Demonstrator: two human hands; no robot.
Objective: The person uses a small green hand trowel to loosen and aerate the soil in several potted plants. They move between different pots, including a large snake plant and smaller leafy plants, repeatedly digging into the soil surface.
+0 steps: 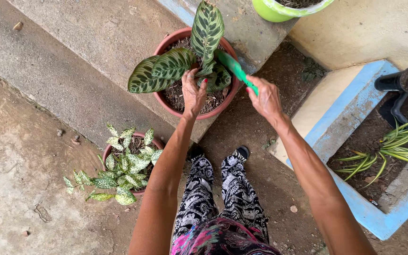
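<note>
A terracotta pot (166, 103) stands on a concrete step and holds a plant with broad striped green leaves (175, 63) in dark soil. My left hand (192, 92) reaches into the pot, fingers around the plant's stems at the base. My right hand (265, 98) grips a green trowel (234, 69) by its handle, with the blade pointing into the pot among the leaves.
A smaller terracotta pot with a speckled pale-green plant (126, 167) sits on the ground at the left of my legs. A lime-green pot (279, 12) stands at the top. A blue-edged planter bed (355, 101) with striped grassy leaves and black pots lies to the right.
</note>
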